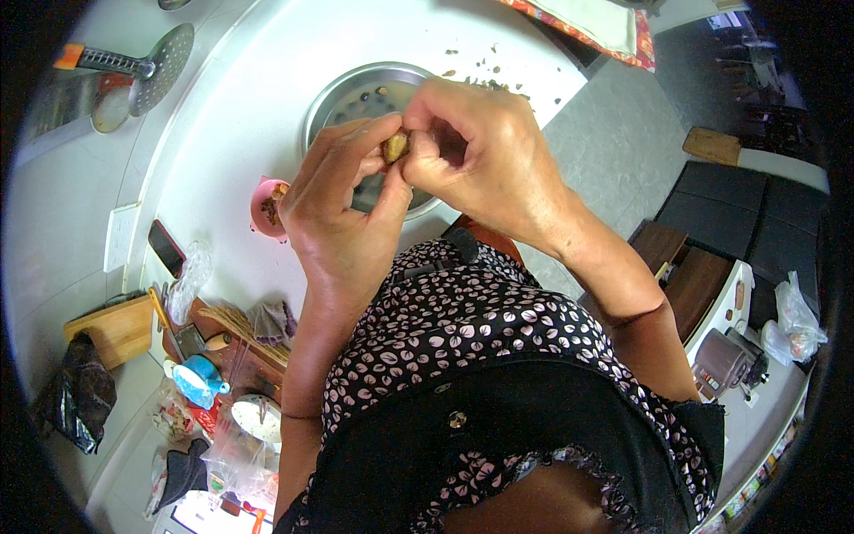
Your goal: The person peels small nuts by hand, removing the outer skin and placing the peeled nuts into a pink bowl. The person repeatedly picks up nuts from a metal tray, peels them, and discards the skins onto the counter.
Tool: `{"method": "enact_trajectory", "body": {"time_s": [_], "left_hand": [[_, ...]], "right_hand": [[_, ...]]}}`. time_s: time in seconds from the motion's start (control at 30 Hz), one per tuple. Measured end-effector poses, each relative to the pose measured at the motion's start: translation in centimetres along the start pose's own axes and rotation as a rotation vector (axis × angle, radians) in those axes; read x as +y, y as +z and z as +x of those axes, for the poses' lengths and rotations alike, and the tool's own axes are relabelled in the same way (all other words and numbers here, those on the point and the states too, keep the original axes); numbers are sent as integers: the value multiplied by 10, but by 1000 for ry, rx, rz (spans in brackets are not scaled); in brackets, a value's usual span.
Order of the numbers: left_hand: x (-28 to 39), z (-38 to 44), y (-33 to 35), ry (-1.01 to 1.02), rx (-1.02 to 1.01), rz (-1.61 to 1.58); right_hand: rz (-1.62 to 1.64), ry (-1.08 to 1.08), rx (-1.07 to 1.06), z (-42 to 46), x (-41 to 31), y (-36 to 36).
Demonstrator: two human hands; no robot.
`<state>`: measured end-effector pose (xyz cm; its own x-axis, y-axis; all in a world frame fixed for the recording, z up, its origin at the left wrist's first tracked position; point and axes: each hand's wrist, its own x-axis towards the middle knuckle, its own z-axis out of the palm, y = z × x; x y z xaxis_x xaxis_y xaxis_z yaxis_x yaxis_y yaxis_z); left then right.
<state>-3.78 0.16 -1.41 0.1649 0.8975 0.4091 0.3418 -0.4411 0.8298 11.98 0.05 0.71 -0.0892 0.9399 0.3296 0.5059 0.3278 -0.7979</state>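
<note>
A small yellow-brown nut-like piece (396, 147) is pinched between the fingertips of my left hand (347, 193). My right hand (487, 160) touches the same piece from the right with thumb and forefinger. Both hands are above a round metal basin (317, 110) of cloudy water, in which several dark round pieces lie; the hands hide much of it. Left of my left hand stands a pink bowl (261, 207) with brown scraps in it. Dark scraps (494, 85) are scattered on the white table behind my right hand.
At the left of the white table (233, 140) lie a phone (166, 248) and a crumpled clear plastic bag (191, 284). A perforated skimmer (162, 70) is at the upper left. A red patterned cloth (587, 30) lies at the table's far right. A wooden cutting board (113, 330) stands lower left.
</note>
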Motion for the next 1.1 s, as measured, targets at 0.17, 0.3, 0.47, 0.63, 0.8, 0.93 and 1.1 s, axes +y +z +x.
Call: {"method": "enact_trajectory", "body": {"time_s": [0.17,0.3,0.47,0.63,0.8,0.93,1.1], "left_hand": [[1,-3,-1,-257,-31,-355],[6,-1,-3,-476,-72,-736],[-8,-1,-2,-487,-121,-1033],[-19,-2,2,-532,-171,-1398],[-20,-2,3,-635,-175,-1579],[-16,-3,-2,-547,-145,-996],[-9,0,-5,-386,-115,-602]], "right_hand": [[356,197,-63,-4,14,-2],[794,418,-113,-1,9,-7],[1136,552,-200,-1,15,-17],[1341,543,-191,-7,20,-10],[1475,514,-146,-14,29,-2],[1467,468,-149,-13,37,1],[1394,518,-281,-3,36,-7]]}}
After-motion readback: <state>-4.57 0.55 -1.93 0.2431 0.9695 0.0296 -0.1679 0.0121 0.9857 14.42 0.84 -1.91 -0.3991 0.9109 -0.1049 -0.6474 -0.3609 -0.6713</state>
